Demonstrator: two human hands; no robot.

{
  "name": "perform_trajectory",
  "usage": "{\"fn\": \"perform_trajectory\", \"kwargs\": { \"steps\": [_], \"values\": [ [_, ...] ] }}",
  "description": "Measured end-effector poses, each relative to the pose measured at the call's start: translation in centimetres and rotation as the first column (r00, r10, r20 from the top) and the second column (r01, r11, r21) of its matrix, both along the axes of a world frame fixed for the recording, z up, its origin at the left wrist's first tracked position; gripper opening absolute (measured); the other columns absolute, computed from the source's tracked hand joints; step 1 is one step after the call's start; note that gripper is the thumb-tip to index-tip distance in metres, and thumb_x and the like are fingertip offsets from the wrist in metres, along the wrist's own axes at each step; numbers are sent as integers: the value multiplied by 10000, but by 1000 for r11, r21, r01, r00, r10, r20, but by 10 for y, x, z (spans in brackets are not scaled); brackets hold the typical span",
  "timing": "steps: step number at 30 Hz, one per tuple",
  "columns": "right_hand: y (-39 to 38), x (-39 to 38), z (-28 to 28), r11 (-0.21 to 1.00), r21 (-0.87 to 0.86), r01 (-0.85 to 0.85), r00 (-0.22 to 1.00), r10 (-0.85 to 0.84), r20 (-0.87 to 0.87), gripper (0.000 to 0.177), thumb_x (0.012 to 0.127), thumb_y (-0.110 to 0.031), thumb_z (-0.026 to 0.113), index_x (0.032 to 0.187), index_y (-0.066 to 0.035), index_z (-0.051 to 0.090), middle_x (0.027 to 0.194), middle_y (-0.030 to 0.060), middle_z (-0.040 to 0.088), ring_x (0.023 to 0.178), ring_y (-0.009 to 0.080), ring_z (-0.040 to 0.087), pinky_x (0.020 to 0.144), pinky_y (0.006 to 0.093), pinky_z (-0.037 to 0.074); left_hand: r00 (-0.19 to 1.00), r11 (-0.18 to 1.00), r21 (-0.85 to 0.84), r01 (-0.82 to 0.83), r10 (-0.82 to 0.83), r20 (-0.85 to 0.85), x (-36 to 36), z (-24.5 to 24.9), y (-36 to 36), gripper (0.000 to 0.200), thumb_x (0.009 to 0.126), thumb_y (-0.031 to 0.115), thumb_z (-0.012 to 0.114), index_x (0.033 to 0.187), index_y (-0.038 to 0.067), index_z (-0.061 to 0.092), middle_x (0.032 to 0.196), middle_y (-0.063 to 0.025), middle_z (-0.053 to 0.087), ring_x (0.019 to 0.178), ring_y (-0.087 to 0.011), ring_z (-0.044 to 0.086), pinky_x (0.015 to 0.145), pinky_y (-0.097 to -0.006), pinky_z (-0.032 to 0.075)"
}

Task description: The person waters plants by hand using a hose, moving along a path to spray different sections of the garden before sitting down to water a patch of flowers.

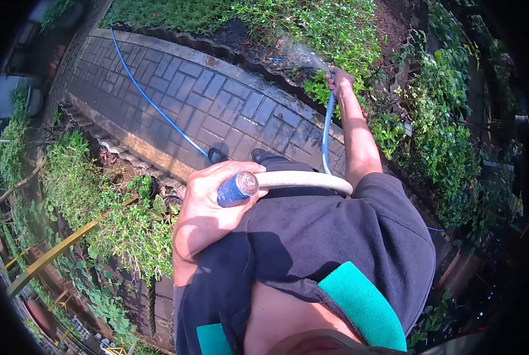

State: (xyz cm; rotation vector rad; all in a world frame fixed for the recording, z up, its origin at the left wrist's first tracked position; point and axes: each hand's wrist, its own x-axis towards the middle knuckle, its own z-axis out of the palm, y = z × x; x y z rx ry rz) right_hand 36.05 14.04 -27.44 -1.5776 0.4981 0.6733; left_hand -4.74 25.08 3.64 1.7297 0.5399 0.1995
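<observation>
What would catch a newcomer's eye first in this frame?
Likely first is the spray of water near the top, fanning over the planted bed from the hose in the outstretched right hand. Near the middle, the left hand grips a blue cylindrical piece with a worn round end, beside a pale curved length. The bright green collar stands out below.

Smooth plastic hose, matt shirt

Left hand: raised close before the torso, fingers curled in a grip.
Right arm: stretched forward, nearly straight.
Right hand: at the arm's far end, closed in a grip.
</observation>
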Motion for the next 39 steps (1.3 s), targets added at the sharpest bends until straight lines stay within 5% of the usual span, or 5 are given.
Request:
{"fn": "perform_trajectory", "kwargs": {
  "steps": [18, 21, 22, 30, 39],
  "values": [
    [44, -16, 12, 996, 16, -83, 996, 82, 26, 105, 897, -141, 586, 936, -45, 575, 630, 65, 559, 405, 104, 401, 330, 227, 277, 1000, 999, 27, -29, 29, 12, -14, 3, 8, 296, 664, -47, 765, 948, -12, 691, 819, -107, 687, 761, -170, 674, 710, -275, 508],
    [59, -16, 15, 995, 10, -94, 995, 94, 33, 113, 898, -134, 585, 971, -49, 583, 632, 63, 559, 402, 103, 394, 331, 227, 275, 1000, 1000, 26, 1, -1, 9, -24, 2, 23, 272, 715, 28, 772, 969, 4, 679, 905, -133, 689, 840, -249, 683, 752, -319, 523],
    [65, -15, 16, 994, 12, -106, 994, 106, 40, 121, 906, -141, 577, 985, -51, 594, 633, 61, 559, 407, 100, 396, 333, 225, 273, 999, 999, 46, -26, 24, 47, -24, -1, 28, 298, 668, -29, 771, 954, -13, 689, 817, -109, 688, 766, -172, 675, 696, -278, 504],
    [145, -21, 0, 993, 40, -114, 991, 111, 80, 82, 894, -121, 539, 876, -53, 581, 618, 67, 551, 408, 106, 407, 338, 230, 270, 999, 1000, -5, 26, -26, 39, -43, -22, 131, 283, 716, -34, 766, 985, -17, 679, 916, -107, 691, 850, -156, 665, 761, -272, 520],
    [259, -30, 6, 991, -119, 57, 991, -42, 125, 101, 879, -112, 569, 887, -12, 583, 611, 92, 554, 406, 124, 431, 332, 248, 290, 986, 979, -119, -165, 167, 9, -95, -16, 272, 276, 727, -66, 748, 990, -32, 673, 942, -101, 691, 877, -146, 651, 801, -279, 517]
  ]
}}
